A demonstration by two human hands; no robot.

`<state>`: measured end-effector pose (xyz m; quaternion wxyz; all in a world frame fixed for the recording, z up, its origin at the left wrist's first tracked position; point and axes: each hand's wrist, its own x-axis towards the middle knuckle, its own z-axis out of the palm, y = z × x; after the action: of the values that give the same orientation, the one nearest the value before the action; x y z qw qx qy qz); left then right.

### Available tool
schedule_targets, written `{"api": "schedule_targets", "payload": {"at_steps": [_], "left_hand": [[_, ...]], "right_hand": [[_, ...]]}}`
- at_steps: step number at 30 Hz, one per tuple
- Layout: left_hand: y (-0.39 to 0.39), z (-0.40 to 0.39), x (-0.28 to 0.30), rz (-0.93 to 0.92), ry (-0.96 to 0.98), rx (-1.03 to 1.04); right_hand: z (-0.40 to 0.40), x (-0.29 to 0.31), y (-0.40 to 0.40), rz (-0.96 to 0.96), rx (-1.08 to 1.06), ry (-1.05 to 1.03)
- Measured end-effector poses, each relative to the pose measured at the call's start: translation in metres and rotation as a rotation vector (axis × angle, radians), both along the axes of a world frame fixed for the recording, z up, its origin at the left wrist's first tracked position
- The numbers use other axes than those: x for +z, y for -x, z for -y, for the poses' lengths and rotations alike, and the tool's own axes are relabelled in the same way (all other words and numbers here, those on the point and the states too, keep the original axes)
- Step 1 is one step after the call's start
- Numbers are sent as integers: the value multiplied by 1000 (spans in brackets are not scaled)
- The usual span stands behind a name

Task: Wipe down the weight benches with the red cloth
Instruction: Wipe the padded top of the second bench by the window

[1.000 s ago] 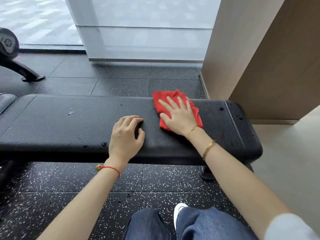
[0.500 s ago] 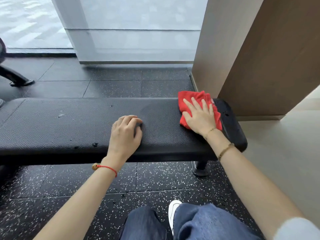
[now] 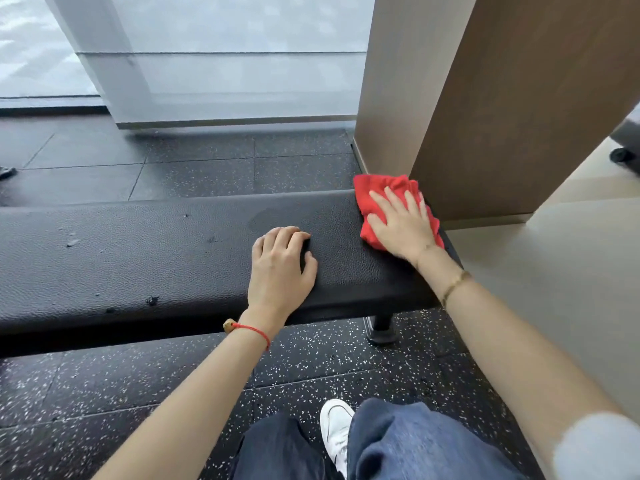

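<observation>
A long black padded weight bench [image 3: 138, 258] runs across the view from the left edge to the right of centre. The red cloth [image 3: 372, 194] lies crumpled at the bench's right end, hanging partly over its far corner. My right hand [image 3: 401, 223] presses flat on the cloth with straight, spread fingers. My left hand [image 3: 280, 268] rests on the bench pad to the left of the cloth, fingers loosely curled, holding nothing. Small marks and droplets dot the pad toward the left.
A brown wood-panelled column [image 3: 485, 98] stands right behind the bench's right end. The bench's leg [image 3: 381, 327] meets the speckled black rubber floor [image 3: 104, 393]. My knees and a white shoe [image 3: 336, 427] are below. A frosted glass wall is at the back.
My right hand has slid the red cloth rightward along the bench to its right end. My left hand has stayed on the pad. The view has shifted to the right.
</observation>
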<state>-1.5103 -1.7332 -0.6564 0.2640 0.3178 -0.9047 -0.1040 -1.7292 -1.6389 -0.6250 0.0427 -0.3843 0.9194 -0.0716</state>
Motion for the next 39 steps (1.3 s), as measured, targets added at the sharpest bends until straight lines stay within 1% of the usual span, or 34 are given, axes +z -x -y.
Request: {"api": "schedule_targets", "payload": {"at_steps": [2, 4, 9, 11, 13, 16, 18, 19, 21, 23, 28, 30, 33, 37, 39], "left_hand": [[0, 1, -1, -5, 2, 6], [0, 3, -2, -14, 9, 1], [-2, 4, -4, -20, 20, -11], [-2, 4, -6, -30, 24, -14], [-2, 3, -7, -41, 32, -20], [-1, 2, -7, -35, 33, -16], [-1, 2, -6, -24, 30, -12], [-1, 1, -6, -20, 30, -10], [-1, 1, -6, -16, 34, -4], [-1, 2, -6, -8, 44, -3], [-1, 0, -6, -7, 43, 3], [-1, 0, -5, -10, 47, -1], [-1, 0, -6, -2, 47, -5], [0, -2, -4, 8, 44, 6], [1, -3, -4, 13, 39, 5]], "right_hand": [[19, 1, 10, 31, -28, -30], [19, -1, 5, 20, -30, -11], [-49, -10, -35, -76, 66, 78], [-77, -14, -41, -93, 37, 86], [-87, -17, -32, -65, -31, 90], [-61, -8, 4, 35, -125, 79], [-34, 0, 26, 121, -159, 44], [-22, 1, 32, 132, -161, 26], [-9, 1, 31, 87, -135, 1], [-12, -1, 15, 35, -69, 17], [-71, -8, -50, -65, 205, 119], [-94, -12, -62, -79, 236, 142], [-97, -13, -37, -37, 152, 109], [-41, -4, 7, 39, -8, 21], [-13, -1, 6, 54, -10, -6]]}}
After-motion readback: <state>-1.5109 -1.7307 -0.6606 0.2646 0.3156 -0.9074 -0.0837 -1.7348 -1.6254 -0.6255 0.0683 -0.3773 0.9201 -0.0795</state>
